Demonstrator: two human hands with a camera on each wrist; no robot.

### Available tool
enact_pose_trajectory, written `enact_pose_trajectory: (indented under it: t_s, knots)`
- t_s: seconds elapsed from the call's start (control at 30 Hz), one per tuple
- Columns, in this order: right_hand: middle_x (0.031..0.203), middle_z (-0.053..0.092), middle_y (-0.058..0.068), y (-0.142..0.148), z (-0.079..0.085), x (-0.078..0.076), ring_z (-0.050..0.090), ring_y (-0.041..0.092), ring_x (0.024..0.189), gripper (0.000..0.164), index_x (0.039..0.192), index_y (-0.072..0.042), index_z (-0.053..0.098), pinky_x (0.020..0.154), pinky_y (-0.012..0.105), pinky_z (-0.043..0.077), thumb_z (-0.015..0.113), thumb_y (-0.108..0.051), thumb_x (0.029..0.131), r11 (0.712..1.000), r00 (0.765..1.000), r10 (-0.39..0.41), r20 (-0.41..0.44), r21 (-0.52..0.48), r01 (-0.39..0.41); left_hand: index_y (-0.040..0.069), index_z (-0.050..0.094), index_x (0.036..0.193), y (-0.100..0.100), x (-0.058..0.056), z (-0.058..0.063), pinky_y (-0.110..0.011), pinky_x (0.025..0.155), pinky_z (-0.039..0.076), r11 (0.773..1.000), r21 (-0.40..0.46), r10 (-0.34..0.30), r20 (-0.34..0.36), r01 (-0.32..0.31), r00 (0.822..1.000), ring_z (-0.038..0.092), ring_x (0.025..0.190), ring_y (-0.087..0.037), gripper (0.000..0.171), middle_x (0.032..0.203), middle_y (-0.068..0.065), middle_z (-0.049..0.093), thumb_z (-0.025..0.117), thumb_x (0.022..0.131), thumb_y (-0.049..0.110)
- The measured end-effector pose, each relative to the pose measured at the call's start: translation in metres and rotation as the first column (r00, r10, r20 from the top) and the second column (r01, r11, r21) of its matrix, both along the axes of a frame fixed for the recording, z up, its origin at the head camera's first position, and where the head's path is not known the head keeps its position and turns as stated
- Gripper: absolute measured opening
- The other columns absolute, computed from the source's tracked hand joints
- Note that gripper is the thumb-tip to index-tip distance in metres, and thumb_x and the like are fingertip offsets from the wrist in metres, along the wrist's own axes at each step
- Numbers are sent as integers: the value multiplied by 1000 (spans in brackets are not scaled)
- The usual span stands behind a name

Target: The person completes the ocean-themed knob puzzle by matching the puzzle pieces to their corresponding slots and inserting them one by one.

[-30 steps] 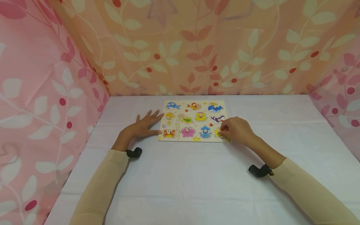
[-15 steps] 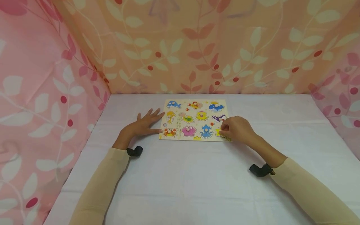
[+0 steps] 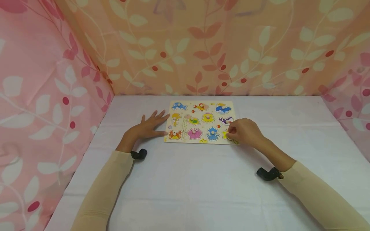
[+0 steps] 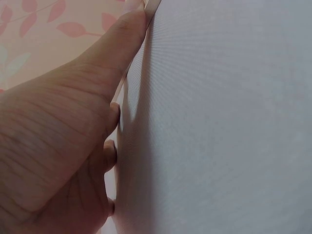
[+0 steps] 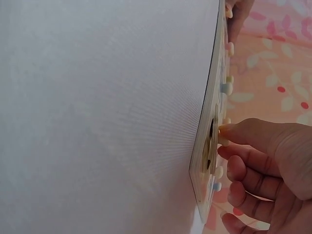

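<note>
A wooden peg puzzle board (image 3: pixel 186 139) lies on the white cloth, bearing several sea-animal pieces with small knobs. My right hand (image 3: pixel 245 131) is at its lower right corner, pinching the knob of a yellow puzzle piece (image 3: pixel 225 134) between thumb and forefinger. Its shape is partly hidden by the fingers. In the right wrist view the thumb and forefinger of that hand (image 5: pixel 273 161) meet at the knob (image 5: pixel 223 141), and the other fingers curl loosely. My left hand (image 3: pixel 147 128) lies with spread, straight fingers at the board's left edge, the thumb (image 4: pixel 129 34) touching it.
White cloth (image 3: pixel 188 186) covers the table around the board. Pink floral fabric (image 3: pixel 37 96) hangs on the left and right, and orange floral fabric (image 3: pixel 173 48) stands behind. Black camera mounts sit at the left wrist (image 3: pixel 139 154) and right wrist (image 3: pixel 268 174).
</note>
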State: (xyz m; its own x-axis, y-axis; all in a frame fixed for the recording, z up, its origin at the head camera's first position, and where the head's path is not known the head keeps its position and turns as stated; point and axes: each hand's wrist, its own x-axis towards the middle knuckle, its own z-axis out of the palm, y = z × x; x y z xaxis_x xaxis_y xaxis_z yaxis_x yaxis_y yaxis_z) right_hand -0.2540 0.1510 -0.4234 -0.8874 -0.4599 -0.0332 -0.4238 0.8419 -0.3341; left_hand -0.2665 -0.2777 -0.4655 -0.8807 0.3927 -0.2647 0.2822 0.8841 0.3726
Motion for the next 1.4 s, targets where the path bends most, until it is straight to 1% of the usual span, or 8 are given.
enact_pose_trajectory:
  t_s: [0.23, 0.47, 0.77, 1.03, 1.4]
  knots:
    - [71, 64, -1, 2, 0, -2, 54, 21, 74, 20, 88, -6, 77, 70, 36, 43, 84, -24, 84, 1000, 1000, -12, 16, -22, 12, 39, 11, 163, 0, -2, 1, -73, 112, -15, 1000, 4, -5, 3, 5, 1000, -13, 155, -32, 95, 171, 5, -3, 61, 88, 70]
    - [69, 63, -1, 2, 0, -2, 54, 21, 73, 19, 87, -6, 77, 68, 35, 43, 84, -23, 84, 999, 999, -34, 24, -39, 35, 41, 9, 163, 0, -3, 2, -72, 112, -15, 1000, 5, -7, 13, 6, 1000, -15, 155, -30, 95, 171, 6, -5, 60, 89, 71]
    - [68, 63, 0, -1, -1, -1, 54, 22, 72, 17, 84, -6, 76, 67, 34, 44, 84, -21, 83, 997, 998, -53, 19, -55, 54, 40, 11, 163, 0, -1, 5, -72, 113, -15, 1000, 4, -1, 15, 1, 1000, -14, 155, -31, 95, 171, 5, -4, 64, 89, 68]
    - [67, 64, 0, -3, -5, 0, 54, 22, 71, 16, 83, -4, 76, 68, 34, 44, 83, -19, 83, 997, 998, -55, 9, -61, 55, 41, 11, 163, 0, -1, 4, -71, 113, -14, 1000, -8, 1, 27, -1, 1000, -15, 155, -30, 94, 171, 6, -4, 62, 89, 70]
    - [68, 65, 1, -3, -5, 3, 55, 22, 73, 15, 85, -4, 76, 69, 36, 44, 81, -18, 83, 996, 999, -47, -9, -70, 46, 40, 12, 163, 0, -1, 3, -71, 113, -14, 1000, -6, 9, 29, -8, 1000, -14, 155, -30, 96, 171, 5, -3, 64, 88, 69]
